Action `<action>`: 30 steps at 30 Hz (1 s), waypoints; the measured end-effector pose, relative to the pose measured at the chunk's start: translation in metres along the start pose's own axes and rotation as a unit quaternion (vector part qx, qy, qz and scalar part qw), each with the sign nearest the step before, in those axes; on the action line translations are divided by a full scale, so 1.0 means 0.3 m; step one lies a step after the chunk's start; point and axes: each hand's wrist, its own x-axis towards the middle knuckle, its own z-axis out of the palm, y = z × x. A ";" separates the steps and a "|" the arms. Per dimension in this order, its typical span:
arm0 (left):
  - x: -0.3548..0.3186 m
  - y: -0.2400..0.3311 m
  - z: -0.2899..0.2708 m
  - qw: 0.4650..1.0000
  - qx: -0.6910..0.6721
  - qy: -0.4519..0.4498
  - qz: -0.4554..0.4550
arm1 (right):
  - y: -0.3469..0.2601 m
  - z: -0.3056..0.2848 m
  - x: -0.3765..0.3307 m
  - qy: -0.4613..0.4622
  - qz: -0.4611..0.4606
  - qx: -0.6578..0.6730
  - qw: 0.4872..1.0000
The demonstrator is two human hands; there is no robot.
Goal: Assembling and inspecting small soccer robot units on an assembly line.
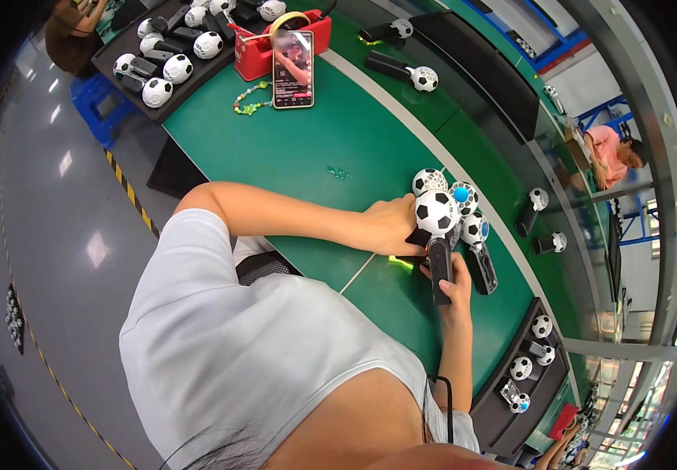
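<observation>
While the right hand (456, 290) grips a football-headed device (438, 246) by its black handle (440, 274) over the green table (276, 157), the left hand (391, 225) is just beside its ball (436, 211), its grip impossible to tell. Handling this device seems the step; the next move probably calls for steadying the handle. Similar devices (476, 229) lie just beyond; a phone (294, 70) stands farther off.

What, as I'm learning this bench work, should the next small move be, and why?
Probably ease the black handle clear of the other ball-headed units: they crowd close behind its ball, while the right hand grips the handle and the left hand is beside the ball.
</observation>
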 end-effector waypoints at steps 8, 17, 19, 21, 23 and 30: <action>0.090 -0.007 0.085 0.976 -0.080 0.201 -0.004 | 0.019 0.000 -0.012 0.030 -0.023 -0.090 0.995; 0.039 -0.020 -0.013 0.935 -0.328 0.093 -0.099 | -0.006 0.015 -0.046 0.119 -0.218 -0.194 0.949; 0.020 -0.032 -0.029 0.876 -0.447 0.069 -0.167 | 0.005 0.018 -0.067 0.113 -0.174 -0.116 0.971; -0.003 -0.052 -0.031 0.773 -0.614 0.011 -0.157 | 0.011 0.039 -0.065 0.077 -0.104 -0.002 0.992; -0.032 -0.078 -0.034 0.636 -0.756 -0.047 -0.149 | 0.017 0.069 -0.052 0.041 -0.035 0.117 0.992; -0.012 -0.139 -0.085 0.680 -0.716 -0.104 -0.122 | 0.074 0.153 0.071 0.016 -0.005 0.095 0.995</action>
